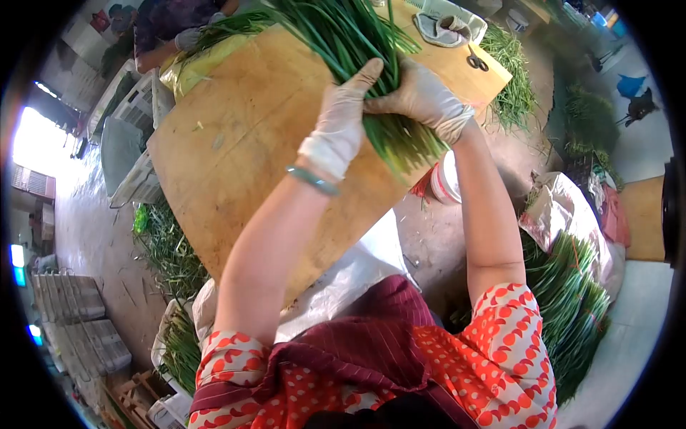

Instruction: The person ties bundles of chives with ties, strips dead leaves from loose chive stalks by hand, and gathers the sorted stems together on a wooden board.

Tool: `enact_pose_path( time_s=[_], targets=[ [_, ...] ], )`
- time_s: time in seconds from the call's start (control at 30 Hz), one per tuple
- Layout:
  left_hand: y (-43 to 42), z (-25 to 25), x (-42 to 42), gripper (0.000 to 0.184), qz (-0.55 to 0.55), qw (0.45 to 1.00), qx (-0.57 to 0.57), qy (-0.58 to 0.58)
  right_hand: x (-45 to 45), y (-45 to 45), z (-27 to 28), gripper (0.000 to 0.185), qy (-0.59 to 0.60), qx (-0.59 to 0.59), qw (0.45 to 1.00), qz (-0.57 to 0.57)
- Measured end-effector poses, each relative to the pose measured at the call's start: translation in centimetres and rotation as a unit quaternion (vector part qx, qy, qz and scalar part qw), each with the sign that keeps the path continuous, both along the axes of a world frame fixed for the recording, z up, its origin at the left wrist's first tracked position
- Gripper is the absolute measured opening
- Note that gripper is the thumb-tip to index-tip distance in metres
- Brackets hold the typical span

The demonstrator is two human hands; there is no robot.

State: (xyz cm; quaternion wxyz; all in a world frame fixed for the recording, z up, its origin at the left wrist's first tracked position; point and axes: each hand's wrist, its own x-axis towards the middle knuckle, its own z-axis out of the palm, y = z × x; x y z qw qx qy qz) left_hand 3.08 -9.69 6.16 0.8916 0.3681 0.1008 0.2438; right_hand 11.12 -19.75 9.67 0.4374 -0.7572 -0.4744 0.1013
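Note:
Above the wooden board [229, 143], a thick bunch of long green chives [336, 32] is gripped by both gloved hands. My left hand [345, 107] wraps the near side of the bunch, thumb lying along the stalks. From the right, my right hand [421, 96] closes around the same bunch, its fingers partly hidden. The paler cut ends [404, 146] fan out below the hands toward me, while the leaves run away past the top edge of the view.
Black-handled scissors [477, 60] and a grey cloth [441, 30] lie at the board's far right. A co-worker's gloved hand [187, 39] rests by more greens at far left. Crates [136, 107], a white bucket [446, 179] and heaped chives [572, 307] surround the board.

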Motion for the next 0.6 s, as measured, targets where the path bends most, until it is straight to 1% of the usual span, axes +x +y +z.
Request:
enact_pose_path(
  time_s=[0.03, 0.1, 0.13, 0.2, 0.23, 0.27, 0.3, 0.33, 0.4, 0.47, 0.5, 0.53, 0.6],
  targets=[
    [-0.2, -1.5, 1.7, 0.045, -0.001, 1.0, -0.015, 0.007, 1.6, -0.2, -0.7, 0.074, -0.005, 0.001, 1.0, -0.002],
    [-0.8, -3.4, 3.5, 0.049, 0.0, 0.998, -0.048, 0.045, 4.1, -0.3, -2.8, 0.069, 0.134, -0.081, 0.987, 0.031],
    [-0.8, -4.3, 3.6, 0.049, -0.001, 0.998, -0.047, 0.044, 3.9, -0.3, -3.2, 0.069, 0.133, -0.081, 0.987, 0.03],
    [-0.2, -6.3, 3.1, 0.044, 0.026, 0.982, -0.098, 0.161, 2.7, 0.3, -4.0, 0.068, 0.181, -0.08, 0.979, 0.056],
    [0.3, -7.3, 2.4, 0.043, 0.024, 0.977, -0.125, 0.171, 2.8, 1.2, -5.9, 0.068, 0.137, -0.108, 0.983, 0.051],
    [0.8, -8.3, 1.3, 0.042, 0.021, 0.971, -0.153, 0.184, 1.7, 2.1, -6.0, 0.069, 0.095, -0.135, 0.985, 0.046],
    [1.3, -9.3, 0.0, 0.039, 0.028, 0.972, -0.16, 0.168, 0.8, 2.0, -5.7, 0.069, 0.133, -0.18, 0.973, 0.06],
    [1.5, -9.2, -1.9, 0.036, 0.022, 0.974, -0.167, 0.15, -0.3, 2.5, -6.6, 0.068, 0.172, -0.197, 0.962, 0.077],
    [1.9, -9.1, -5.6, 0.034, 0.04, 0.97, -0.19, 0.143, -2.9, 3.5, -7.6, 0.068, 0.195, -0.134, 0.959, 0.158],
    [1.7, -8.0, -8.9, 0.032, 0.065, 0.968, -0.2, 0.134, -5.3, 4.4, -7.8, 0.067, 0.188, -0.145, 0.958, 0.161],
    [1.8, -8.1, -10.0, 0.032, 0.082, 0.971, -0.188, 0.124, -6.2, 4.7, -7.3, 0.068, 0.186, -0.176, 0.953, 0.163],
    [1.4, -7.4, -11.0, 0.032, 0.088, 0.97, -0.187, 0.126, -6.9, 4.8, -6.7, 0.068, 0.188, -0.176, 0.951, 0.169],
    [0.7, -5.3, -12.2, 0.032, 0.138, 0.964, -0.183, 0.137, -8.0, 5.0, -5.5, 0.069, 0.139, -0.196, 0.952, 0.19]
  ],
)
